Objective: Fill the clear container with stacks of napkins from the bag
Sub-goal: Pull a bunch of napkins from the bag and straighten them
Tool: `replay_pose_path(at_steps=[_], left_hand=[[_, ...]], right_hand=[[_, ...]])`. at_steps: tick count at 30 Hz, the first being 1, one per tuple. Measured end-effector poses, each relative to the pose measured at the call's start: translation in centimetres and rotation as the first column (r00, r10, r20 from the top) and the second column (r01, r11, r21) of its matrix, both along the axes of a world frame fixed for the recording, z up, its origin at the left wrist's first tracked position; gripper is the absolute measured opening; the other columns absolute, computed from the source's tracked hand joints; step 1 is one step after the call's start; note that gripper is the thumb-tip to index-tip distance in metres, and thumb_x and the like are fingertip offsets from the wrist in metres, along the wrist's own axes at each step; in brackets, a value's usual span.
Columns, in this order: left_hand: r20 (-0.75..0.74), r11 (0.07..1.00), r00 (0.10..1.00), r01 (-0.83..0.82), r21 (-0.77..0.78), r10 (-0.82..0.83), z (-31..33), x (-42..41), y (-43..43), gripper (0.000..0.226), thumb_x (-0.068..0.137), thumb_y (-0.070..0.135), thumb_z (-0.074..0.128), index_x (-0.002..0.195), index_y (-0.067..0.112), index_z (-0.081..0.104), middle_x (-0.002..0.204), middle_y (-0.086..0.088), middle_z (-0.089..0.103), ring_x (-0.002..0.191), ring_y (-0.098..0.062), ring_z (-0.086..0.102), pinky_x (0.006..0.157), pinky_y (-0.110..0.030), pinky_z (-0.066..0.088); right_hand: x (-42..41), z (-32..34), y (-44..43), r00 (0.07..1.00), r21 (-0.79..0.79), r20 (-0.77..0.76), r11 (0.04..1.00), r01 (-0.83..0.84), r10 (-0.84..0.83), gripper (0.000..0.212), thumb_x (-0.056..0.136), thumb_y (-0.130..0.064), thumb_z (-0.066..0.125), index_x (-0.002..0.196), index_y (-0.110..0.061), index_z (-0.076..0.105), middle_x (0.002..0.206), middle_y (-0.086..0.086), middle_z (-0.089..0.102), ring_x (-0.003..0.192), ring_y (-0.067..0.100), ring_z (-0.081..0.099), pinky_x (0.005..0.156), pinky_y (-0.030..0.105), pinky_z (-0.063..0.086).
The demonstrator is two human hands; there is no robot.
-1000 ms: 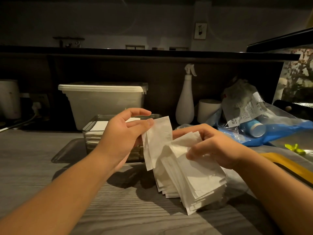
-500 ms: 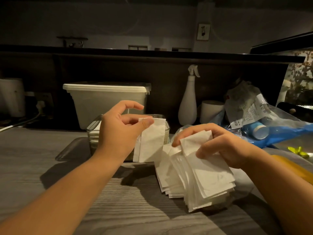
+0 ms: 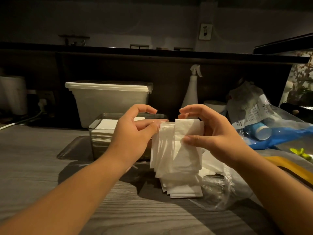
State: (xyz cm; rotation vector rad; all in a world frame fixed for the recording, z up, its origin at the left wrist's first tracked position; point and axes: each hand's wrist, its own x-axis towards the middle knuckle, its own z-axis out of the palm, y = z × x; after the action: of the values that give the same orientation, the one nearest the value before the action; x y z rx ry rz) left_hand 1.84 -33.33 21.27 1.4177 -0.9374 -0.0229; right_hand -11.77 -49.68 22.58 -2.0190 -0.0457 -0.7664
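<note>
Napkins (image 3: pixel 176 150) being squared up above the tabletop (image 3: pixel 33 158), just beside the clear container (image 3: pixel 100 133), which is already holding some.
Right hand (image 3: pixel 213 133) is pinching the fanned bundle, thumb in front and fingers behind; left hand (image 3: pixel 133 134) is pressing fairly straight fingers against its left edge, thumb lifted clear. Loose sheets are trailing down toward the bag (image 3: pixel 220 192). Tapping the edges flush before lifting looks wise, so that the stack is sliding in flat.
</note>
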Motion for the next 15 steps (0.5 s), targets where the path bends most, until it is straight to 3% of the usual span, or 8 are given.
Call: replay_pose_path(at_steps=[3, 8, 10, 15], left_hand=[[0.044, 0.998, 0.998, -0.051, -0.027, 0.052, 0.1, 0.6, 0.2, 0.029, 0.090, 0.019, 0.068, 0.114, 0.031, 0.057, 0.096, 0.012, 0.077, 0.089, -0.004, 0.072, 0.079, -0.033, 0.061], [0.105, 0.996, 0.992, -0.056, -0.064, 0.063, 0.2, 0.7, 0.4, 0.030, 0.090, 0.016, 0.068, 0.117, 0.025, 0.059, 0.094, 0.016, 0.077, 0.088, 0.000, 0.072, 0.072, -0.016, 0.057], [0.110, 0.996, 0.991, -0.069, -0.063, 0.076, 0.2, 0.8, 0.4, 0.030, 0.090, 0.018, 0.067, 0.117, 0.027, 0.058, 0.095, 0.016, 0.076, 0.091, 0.001, 0.071, 0.075, -0.018, 0.058], [0.118, 0.984, 0.982, -0.137, -0.115, 0.150, 0.3, 1.3, 0.4, 0.022, 0.090, 0.022, 0.067, 0.108, 0.029, 0.056, 0.097, 0.015, 0.076, 0.097, -0.004, 0.070, 0.071, -0.026, 0.061]], right_hand=[[-0.1, 0.2, 0.0, 1.000, -0.028, -0.020, 0.999, 0.021, -0.021, 0.059, 0.076, -0.001, 0.081, 0.123, -0.030, 0.061, 0.119, -0.011, 0.066, 0.107, 0.016, 0.067, 0.081, 0.032, 0.060], [0.5, 0.0, 0.1, 0.983, -0.055, -0.114, 0.989, 0.136, -0.141, 0.082, 0.075, -0.005, 0.082, 0.137, -0.041, 0.042, 0.129, -0.011, 0.060, 0.109, 0.013, 0.067, 0.086, 0.039, 0.061], [0.6, -0.2, -0.1, 0.973, -0.049, -0.143, 0.983, 0.174, -0.180, 0.087, 0.074, -0.004, 0.082, 0.139, -0.043, 0.039, 0.124, -0.006, 0.064, 0.103, 0.012, 0.070, 0.083, 0.039, 0.062], [0.4, 0.0, -0.4, 0.966, -0.070, -0.188, 0.984, 0.166, -0.176, 0.070, 0.076, -0.005, 0.081, 0.130, -0.037, 0.051, 0.104, 0.000, 0.070, 0.092, 0.013, 0.072, 0.082, 0.039, 0.062]])
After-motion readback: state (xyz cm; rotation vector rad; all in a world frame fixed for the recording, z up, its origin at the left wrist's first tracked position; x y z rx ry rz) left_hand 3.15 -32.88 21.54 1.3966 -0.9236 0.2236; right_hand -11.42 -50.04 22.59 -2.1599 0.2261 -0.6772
